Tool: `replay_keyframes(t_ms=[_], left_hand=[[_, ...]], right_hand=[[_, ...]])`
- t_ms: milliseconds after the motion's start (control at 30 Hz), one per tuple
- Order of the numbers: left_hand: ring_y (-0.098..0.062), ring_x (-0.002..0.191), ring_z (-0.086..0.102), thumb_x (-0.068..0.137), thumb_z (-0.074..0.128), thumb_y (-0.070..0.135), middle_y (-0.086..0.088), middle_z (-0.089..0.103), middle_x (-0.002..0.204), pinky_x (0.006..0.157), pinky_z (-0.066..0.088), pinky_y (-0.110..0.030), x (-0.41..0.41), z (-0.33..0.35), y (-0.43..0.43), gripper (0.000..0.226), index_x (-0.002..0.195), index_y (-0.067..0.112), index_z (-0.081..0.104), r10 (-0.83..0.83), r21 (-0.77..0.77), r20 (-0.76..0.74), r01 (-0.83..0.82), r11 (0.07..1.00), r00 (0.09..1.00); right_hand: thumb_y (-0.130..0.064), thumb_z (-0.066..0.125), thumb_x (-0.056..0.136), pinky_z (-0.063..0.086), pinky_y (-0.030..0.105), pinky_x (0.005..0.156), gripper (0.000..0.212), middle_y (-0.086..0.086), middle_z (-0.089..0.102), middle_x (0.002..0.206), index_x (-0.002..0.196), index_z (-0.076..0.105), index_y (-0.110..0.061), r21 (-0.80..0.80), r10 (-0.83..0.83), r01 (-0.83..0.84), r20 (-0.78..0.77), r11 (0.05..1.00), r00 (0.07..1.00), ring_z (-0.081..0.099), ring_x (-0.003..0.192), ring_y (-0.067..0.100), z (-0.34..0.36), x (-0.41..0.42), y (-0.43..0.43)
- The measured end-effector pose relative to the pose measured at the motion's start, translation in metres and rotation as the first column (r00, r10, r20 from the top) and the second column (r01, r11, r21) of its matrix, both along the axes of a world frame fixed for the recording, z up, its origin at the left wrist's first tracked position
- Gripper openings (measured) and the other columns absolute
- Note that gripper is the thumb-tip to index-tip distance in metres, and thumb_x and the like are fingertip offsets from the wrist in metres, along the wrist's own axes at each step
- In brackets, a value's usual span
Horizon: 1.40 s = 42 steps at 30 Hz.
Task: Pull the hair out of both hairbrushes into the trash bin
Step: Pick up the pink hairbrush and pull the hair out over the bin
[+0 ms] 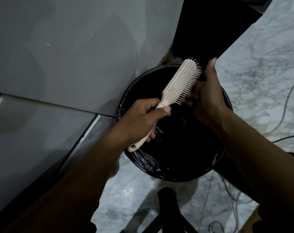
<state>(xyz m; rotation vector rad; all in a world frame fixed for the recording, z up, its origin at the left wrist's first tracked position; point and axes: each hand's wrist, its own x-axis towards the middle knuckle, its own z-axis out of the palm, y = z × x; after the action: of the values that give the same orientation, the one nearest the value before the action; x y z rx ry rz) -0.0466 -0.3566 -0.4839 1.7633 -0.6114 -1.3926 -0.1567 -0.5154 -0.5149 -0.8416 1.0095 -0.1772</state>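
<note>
A pale pink hairbrush (181, 81) is held over a round black trash bin (143, 158) lined with a black plastic bag. My left hand (143, 118) grips the brush handle, bristles facing right. My right hand (208, 96) is beside the bristles, fingers curled against them and thumb raised. It is too dark to tell whether hair is between those fingers. Only one hairbrush is in view.
A grey cabinet or wall panel (67, 47) stands to the left of the bin. The floor is white marble tile (260, 64). Thin cables (287, 105) trail across it on the right. A dark stool or stand part (166, 197) sits below the bin.
</note>
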Motion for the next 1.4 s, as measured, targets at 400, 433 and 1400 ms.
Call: replay_keyframes(t_ms=[400, 433, 1400], left_hand=[[-0.016, 0.036, 0.049, 0.103, 0.057, 0.025, -0.014, 0.048, 0.057, 0.038, 0.041, -0.023, 0.006, -0.004, -0.001, 0.020, 0.089, 0.014, 0.067, 0.126, 0.005, 0.011, -0.126, 0.992, 0.992], [-0.017, 0.037, 0.049, 0.103, 0.057, 0.025, -0.013, 0.049, 0.055, 0.038, 0.041, -0.023, 0.006, -0.003, -0.001, 0.020, 0.090, 0.015, 0.068, 0.105, 0.009, -0.005, -0.105, 0.994, 0.994], [-0.010, 0.033, 0.050, 0.102, 0.058, 0.026, 0.007, 0.046, 0.038, 0.036, 0.041, -0.022, 0.007, -0.007, -0.003, 0.021, 0.085, 0.017, 0.064, 0.166, 0.022, 0.139, -0.171, 0.985, 0.976]], right_hand=[[-0.033, 0.059, 0.091, 0.021, 0.030, 0.047, 0.026, -0.005, 0.039, 0.052, 0.070, 0.048, -0.024, -0.142, -0.103, 0.077, -0.186, 0.987, 0.977, 0.033, 0.042, 0.012, -0.011, 0.002, -0.001], [-0.027, 0.061, 0.086, 0.030, 0.031, 0.048, 0.013, -0.005, 0.049, 0.059, 0.076, 0.053, -0.023, -0.184, -0.084, 0.052, -0.166, 0.982, 0.983, 0.044, 0.048, 0.013, -0.011, 0.003, -0.001], [-0.013, 0.032, 0.080, 0.006, 0.041, 0.057, 0.028, 0.003, 0.022, 0.050, 0.052, 0.030, -0.015, -0.040, 0.142, -0.144, -0.046, 0.989, 0.989, 0.014, 0.051, 0.018, 0.003, 0.006, 0.010]])
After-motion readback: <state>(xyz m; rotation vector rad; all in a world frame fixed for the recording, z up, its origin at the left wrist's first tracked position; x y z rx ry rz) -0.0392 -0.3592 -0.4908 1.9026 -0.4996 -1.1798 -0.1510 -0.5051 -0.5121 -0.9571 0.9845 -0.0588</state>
